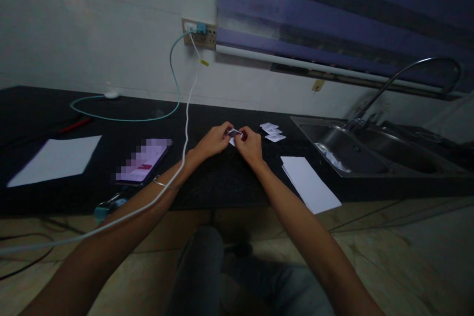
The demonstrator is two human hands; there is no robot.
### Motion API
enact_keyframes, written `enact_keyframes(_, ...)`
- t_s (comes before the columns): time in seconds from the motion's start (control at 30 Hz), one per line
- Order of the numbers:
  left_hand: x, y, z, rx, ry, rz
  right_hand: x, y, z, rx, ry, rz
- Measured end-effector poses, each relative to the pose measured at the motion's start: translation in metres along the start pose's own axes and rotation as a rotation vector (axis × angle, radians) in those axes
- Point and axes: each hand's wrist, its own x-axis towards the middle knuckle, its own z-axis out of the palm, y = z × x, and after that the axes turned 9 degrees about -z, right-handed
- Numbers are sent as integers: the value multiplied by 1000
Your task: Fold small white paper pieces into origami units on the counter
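Over the black countertop (218, 177) both my hands meet on one small white folded paper piece (233, 134). My left hand (215, 139) pinches its left side with closed fingers. My right hand (249, 144) pinches its right side, fingers also closed. Just right of my hands lie a few similar small white folded pieces (273, 132) on the counter. A stack of white paper sheets (309, 183) rests near the counter's front edge by my right forearm.
A phone (142, 163) lies left of my hands, beside a white cable (187, 123) running up to a wall socket (200, 33). Another white sheet (55, 159) lies far left. A steel sink (355, 150) with a tap (407, 71) sits at the right.
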Motion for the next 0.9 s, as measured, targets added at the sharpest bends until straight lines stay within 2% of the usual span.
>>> enact_keyframes(0.13,-1,0,1,-12,-13,-1,0,0,-2,4,-26,-27)
enact_keyframes(0.37,-3,4,1,33,-75,49,-2,-5,-2,-115,-65,37)
enact_keyframes(0.53,-4,5,1,21,-87,24,-2,-5,-1,-78,-165,24)
enact_keyframes(0.63,-3,4,2,-150,-71,-47,-1,-2,-3,-66,-172,-12)
enact_keyframes(0.7,-1,4,2,-345,-93,-158,0,-1,-6,-95,-151,-38)
enact_keyframes(0.8,1,6,1,-605,-215,-313,-1,-3,-10,-172,-135,-55)
enact_keyframes(0.9,1,8,0,-639,-322,-335,-3,-10,-13,-256,-145,-82)
